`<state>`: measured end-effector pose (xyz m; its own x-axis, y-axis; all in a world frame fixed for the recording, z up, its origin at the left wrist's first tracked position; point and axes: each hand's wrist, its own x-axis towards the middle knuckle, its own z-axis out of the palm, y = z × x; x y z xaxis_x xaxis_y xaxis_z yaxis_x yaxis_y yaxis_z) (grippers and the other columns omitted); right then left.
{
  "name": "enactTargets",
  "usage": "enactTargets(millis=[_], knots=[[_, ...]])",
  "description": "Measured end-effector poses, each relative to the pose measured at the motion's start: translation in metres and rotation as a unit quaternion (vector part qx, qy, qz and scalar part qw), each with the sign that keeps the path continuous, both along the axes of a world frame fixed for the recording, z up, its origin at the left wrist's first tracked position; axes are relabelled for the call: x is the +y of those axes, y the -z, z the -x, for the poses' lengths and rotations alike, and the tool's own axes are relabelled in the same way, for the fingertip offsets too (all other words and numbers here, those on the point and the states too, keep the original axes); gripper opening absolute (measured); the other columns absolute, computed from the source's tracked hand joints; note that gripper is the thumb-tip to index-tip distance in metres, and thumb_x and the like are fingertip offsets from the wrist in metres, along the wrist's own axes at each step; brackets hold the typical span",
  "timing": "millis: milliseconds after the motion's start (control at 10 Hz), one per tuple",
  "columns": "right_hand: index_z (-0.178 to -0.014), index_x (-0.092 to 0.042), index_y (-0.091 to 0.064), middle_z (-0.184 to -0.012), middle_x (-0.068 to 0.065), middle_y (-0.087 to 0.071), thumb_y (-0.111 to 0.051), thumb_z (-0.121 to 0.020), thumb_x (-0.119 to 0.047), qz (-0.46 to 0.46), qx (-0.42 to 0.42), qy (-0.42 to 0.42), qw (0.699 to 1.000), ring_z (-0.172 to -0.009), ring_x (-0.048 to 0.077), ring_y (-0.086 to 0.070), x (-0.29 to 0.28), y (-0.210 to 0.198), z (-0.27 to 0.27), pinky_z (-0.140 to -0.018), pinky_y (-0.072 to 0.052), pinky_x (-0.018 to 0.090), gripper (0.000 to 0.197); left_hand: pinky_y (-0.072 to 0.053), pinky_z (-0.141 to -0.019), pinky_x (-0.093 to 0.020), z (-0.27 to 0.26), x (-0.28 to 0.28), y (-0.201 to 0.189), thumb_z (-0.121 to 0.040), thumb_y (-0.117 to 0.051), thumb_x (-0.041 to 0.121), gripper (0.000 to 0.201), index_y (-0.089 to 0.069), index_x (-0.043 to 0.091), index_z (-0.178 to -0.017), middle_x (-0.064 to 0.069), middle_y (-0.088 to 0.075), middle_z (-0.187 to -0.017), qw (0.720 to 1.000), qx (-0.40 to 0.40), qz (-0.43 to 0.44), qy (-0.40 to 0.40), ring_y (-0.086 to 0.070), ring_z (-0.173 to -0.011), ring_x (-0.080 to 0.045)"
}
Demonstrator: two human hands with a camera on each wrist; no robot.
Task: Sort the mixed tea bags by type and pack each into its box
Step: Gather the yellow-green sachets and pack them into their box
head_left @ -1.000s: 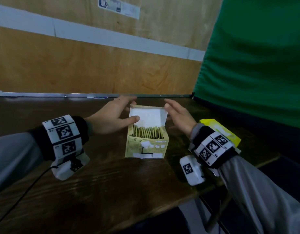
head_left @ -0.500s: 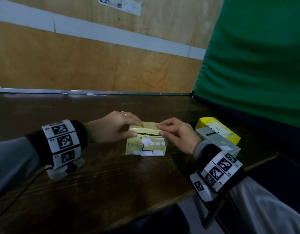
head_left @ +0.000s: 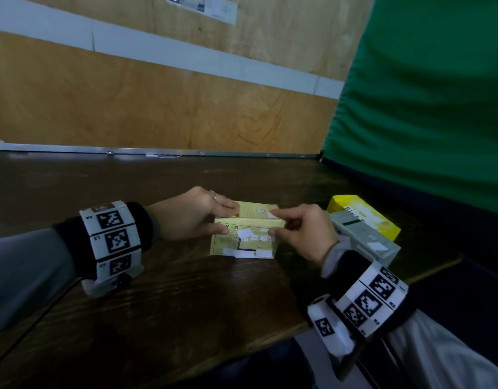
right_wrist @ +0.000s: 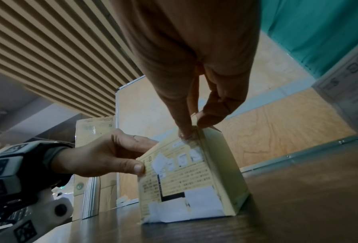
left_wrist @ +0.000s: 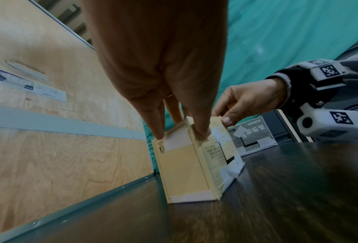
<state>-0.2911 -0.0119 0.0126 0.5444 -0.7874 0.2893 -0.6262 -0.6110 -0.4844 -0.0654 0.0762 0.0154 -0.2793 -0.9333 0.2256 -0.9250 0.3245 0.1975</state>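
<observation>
Inside, contents of closed pale yellow box hidden under both hands.

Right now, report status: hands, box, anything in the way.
Left hand and right hand both pinch the pale yellow tea box, lid down. Grey box and yellow box close at its right. No loose bags visible.
</observation>
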Motion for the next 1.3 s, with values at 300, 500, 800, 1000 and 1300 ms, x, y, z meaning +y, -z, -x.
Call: enactTargets(millis=[300,500,800,1000,1300], knots=[[-0.106,-0.020,-0.071,-0.078,-0.021,-0.045,-0.067,-0.084,-0.031,0.100,0.117,-0.062,0.986,-0.070,-0.004,-0.040,0.006,-0.014,0.007,-0.065,-0.031,0.004,0.025,-0.024,-0.113,-0.021,0.002,0.001,0.001,-0.092,-0.059,0.026,0.043,-0.052,0.022,-0.135,0.005,-0.045,-0.145,1.000,-0.013,-0.004,0.020,-0.037,-0.135,-0.007],[-0.097,-0.021,-0.059,-0.116,-0.003,-0.050,-0.070,-0.080,-0.035,0.074,0.191,-0.056,0.977,-0.098,0.009,-0.048,0.011,-0.018,-0.002,-0.081,-0.040,0.020,0.024,-0.017,-0.114,-0.020,0.013,-0.006,0.000,-0.092,-0.059,0.016,0.039,-0.056,0.017,-0.131,0.002,-0.045,-0.145,1.000,-0.007,-0.015,0.026,-0.035,-0.138,-0.012],[-0.151,-0.022,-0.010,-0.160,0.004,-0.002,-0.033,-0.101,-0.033,0.027,0.297,-0.076,0.952,-0.146,0.025,-0.002,0.005,-0.007,0.021,-0.118,-0.009,0.037,0.056,-0.013,-0.118,-0.035,0.043,-0.022,-0.008,-0.102,-0.038,0.013,0.053,-0.022,0.028,-0.150,0.003,-0.005,-0.161,0.985,-0.142,-0.090,-0.045,-0.010,-0.147,-0.017],[-0.144,-0.018,-0.031,-0.152,0.007,-0.025,-0.035,-0.100,-0.033,0.063,0.279,-0.051,0.957,-0.141,0.026,-0.024,0.003,-0.004,0.043,-0.115,-0.024,0.038,0.047,-0.025,-0.116,-0.042,0.070,-0.041,-0.006,-0.097,-0.036,0.002,0.074,0.004,0.033,-0.151,-0.003,0.019,-0.158,0.973,-0.109,-0.194,-0.063,-0.006,-0.147,-0.028],[-0.120,-0.017,-0.061,-0.125,0.003,-0.057,-0.044,-0.097,-0.031,0.140,0.265,-0.020,0.954,-0.113,0.018,-0.051,0.005,-0.010,0.054,-0.096,-0.040,0.030,0.032,-0.012,-0.120,-0.043,0.084,-0.047,-0.011,-0.099,-0.041,0.015,0.073,0.006,0.033,-0.151,0.003,0.015,-0.160,0.976,-0.133,-0.169,-0.024,0.005,-0.148,-0.018]])
